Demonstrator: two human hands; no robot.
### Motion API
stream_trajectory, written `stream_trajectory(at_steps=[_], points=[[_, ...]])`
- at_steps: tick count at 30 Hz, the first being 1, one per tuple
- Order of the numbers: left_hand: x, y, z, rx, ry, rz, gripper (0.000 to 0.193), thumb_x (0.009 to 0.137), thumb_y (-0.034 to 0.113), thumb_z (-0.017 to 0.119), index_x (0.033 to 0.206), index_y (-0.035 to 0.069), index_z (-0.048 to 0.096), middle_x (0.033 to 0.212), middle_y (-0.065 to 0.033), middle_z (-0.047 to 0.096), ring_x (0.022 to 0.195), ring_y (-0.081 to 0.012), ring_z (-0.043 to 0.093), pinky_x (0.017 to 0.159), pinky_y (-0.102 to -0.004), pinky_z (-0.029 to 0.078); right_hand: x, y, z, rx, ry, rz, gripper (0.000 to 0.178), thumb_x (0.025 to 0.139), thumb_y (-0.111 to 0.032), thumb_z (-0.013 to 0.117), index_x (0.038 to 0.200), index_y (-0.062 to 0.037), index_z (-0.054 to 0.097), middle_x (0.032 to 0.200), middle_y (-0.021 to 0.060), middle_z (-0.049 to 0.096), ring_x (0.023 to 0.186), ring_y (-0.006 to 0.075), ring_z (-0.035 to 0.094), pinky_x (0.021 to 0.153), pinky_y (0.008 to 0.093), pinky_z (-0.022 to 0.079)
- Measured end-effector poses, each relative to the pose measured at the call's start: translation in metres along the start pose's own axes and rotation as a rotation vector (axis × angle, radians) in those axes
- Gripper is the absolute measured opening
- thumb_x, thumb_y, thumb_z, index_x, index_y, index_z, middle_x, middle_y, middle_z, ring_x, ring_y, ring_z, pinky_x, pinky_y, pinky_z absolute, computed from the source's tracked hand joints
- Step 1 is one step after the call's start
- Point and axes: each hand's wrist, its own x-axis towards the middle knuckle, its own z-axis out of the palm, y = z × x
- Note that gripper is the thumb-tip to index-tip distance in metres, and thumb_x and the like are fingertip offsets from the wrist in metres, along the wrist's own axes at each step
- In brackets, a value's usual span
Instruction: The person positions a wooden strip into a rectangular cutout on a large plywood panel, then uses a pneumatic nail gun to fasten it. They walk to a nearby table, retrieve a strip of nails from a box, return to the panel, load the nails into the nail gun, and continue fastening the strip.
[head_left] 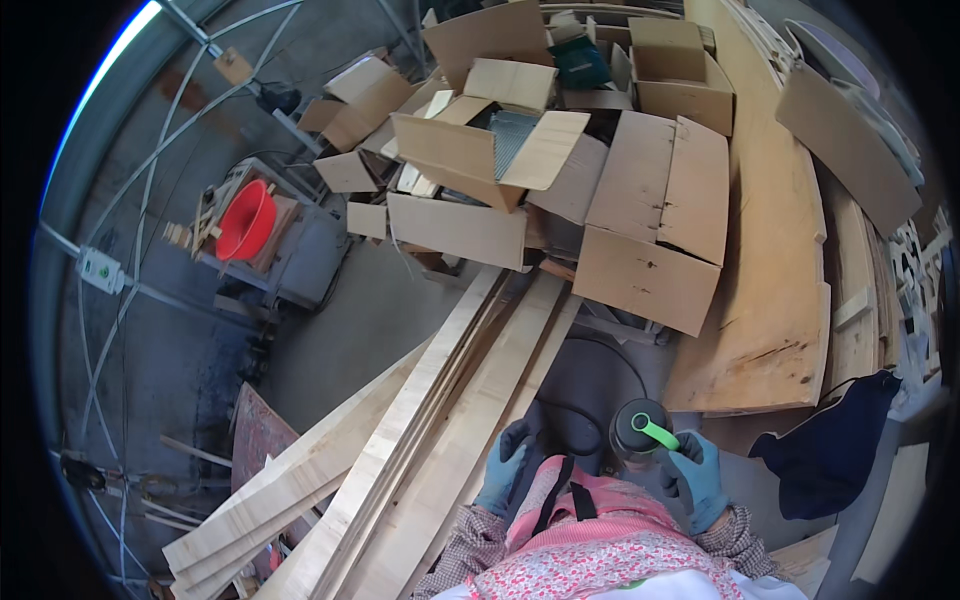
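Observation:
Both my hands wear blue gloves with dark fingers. My right hand (697, 474) is closed on the bright green carry loop of a bottle (638, 428) with a dark round lid. The bottle hangs upright in front of me, seen from above; most of its body is hidden below the lid. My left hand (503, 463) is loosely bent beside the pale wooden boards (430, 440), with nothing visible in it. Between my arms lies the pink patterned apron (610, 510) I wear.
Opened cardboard boxes (655, 205) are piled ahead. A large plywood sheet (765, 320) leans along the right, near a dark blue cloth (825, 455). Long boards stretch across the lower left. A red basin (246, 220) stands on a machine further left. A black cable (600, 345) curves behind the bottle.

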Motion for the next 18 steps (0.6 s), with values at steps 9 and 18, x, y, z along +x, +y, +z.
stream_trajectory(at_steps=[9, 18], points=[[0.169, 0.112, 0.127, 0.676, -0.478, 0.512, 0.037, 0.083, 0.007, 0.055, 0.118, 0.0, 0.049, 0.12, -0.0126, 0.052, 0.115, -0.0226, 0.047, 0.096, -0.03, 0.036, 0.02, 0.004, -0.007, 0.101, 0.17, 0.068, 0.008, 0.079, -0.005, 0.059, 0.079, -0.0029, 0.051, 0.056, 0.0031, 0.051, 0.043, 0.0082, 0.047, 0.036, 0.0213, 0.035], [0.346, 0.126, 0.307, 0.133, -0.517, -0.114, 0.041, 0.077, -0.001, 0.044, 0.117, -0.004, 0.047, 0.103, -0.0175, 0.058, 0.086, -0.0254, 0.058, 0.071, -0.0309, 0.048, 0.035, 0.019, 0.007, 0.256, 0.572, 0.088, 0.008, 0.073, -0.002, 0.061, 0.077, -0.0003, 0.055, 0.048, 0.004, 0.048, 0.035, 0.0095, 0.041, 0.034, 0.0224, 0.029]])
